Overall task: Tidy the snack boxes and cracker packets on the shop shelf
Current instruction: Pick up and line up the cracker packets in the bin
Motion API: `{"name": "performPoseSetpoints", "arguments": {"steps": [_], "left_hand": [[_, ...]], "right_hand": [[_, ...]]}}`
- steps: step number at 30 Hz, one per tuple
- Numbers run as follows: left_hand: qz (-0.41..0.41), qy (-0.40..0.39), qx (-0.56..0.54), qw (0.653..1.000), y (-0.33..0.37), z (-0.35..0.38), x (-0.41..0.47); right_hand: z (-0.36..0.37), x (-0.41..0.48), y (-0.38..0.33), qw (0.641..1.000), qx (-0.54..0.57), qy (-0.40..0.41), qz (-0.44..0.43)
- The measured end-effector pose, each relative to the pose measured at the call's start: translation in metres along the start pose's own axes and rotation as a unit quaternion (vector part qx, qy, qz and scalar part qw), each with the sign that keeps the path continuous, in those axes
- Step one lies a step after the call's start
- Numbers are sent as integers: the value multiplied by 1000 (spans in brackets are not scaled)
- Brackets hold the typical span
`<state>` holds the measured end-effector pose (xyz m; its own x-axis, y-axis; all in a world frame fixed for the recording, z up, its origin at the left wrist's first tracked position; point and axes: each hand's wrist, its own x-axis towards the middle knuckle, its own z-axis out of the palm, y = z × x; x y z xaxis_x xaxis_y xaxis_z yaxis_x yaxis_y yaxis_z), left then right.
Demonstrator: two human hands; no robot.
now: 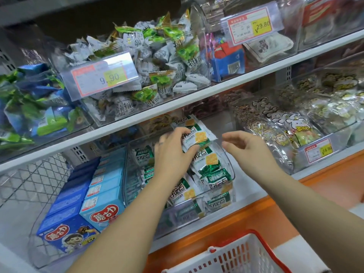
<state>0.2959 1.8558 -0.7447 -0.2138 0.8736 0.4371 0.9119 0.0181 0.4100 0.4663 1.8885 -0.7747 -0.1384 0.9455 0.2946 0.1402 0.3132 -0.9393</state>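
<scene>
Pinching 1 cracker packet [197, 135] above the bin [233, 174], left hand [172, 154]; right hand [247, 149] apart.

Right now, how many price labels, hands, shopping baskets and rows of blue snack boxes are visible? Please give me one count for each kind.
Price labels: 3
Hands: 2, the left one holding a cracker packet
Rows of blue snack boxes: 2, one dark blue and one light blue
Shopping baskets: 1
Total: 8
</scene>
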Motion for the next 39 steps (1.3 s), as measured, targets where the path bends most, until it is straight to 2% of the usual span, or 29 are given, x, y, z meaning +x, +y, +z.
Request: {"name": "performPoseSetpoints", "arguments": {"steps": [4, 9, 11, 14, 18, 21, 26, 29, 31, 34, 36, 39], "left_hand": [[14, -57, 78, 995, -12, 13, 17], [19, -85, 45, 995, -22, -6, 19], [-14, -82, 13, 996, -39, -19, 27], [-92, -88, 35, 991, -86, -33, 49], [-139, -172, -1, 975, -133, -35, 66], [-110, -230, 63, 965, -140, -32, 75], [-21, -245, 154, 957, -132, -25, 85], [-1, -228, 255, 940, -132, -22, 88], [-4, -210, 282, 936, -134, -22, 87], [-33, -167, 251, 953, -130, -28, 78], [-43, -105, 220, 969, -122, -37, 66], [20, 2, 183, 983, -108, -55, 33]], "right_hand": [[10, 4, 9, 1000, -11, -25, 13], [14, 5, 13, 999, -13, -40, 18], [17, 4, 15, 999, -23, -32, 6], [21, 1, 17, 999, -32, -10, -23], [28, 1, 19, 997, -67, 6, -33], [31, 4, 21, 998, -64, 16, -26], [34, 6, 24, 997, -66, 22, -22], [35, 7, 24, 998, -60, 26, -24], [35, 7, 24, 998, -55, 29, -28], [34, 7, 23, 997, -53, 39, -27], [31, 5, 18, 994, -71, 71, -43], [29, -2, 0, 977, -133, 114, -121]]}}
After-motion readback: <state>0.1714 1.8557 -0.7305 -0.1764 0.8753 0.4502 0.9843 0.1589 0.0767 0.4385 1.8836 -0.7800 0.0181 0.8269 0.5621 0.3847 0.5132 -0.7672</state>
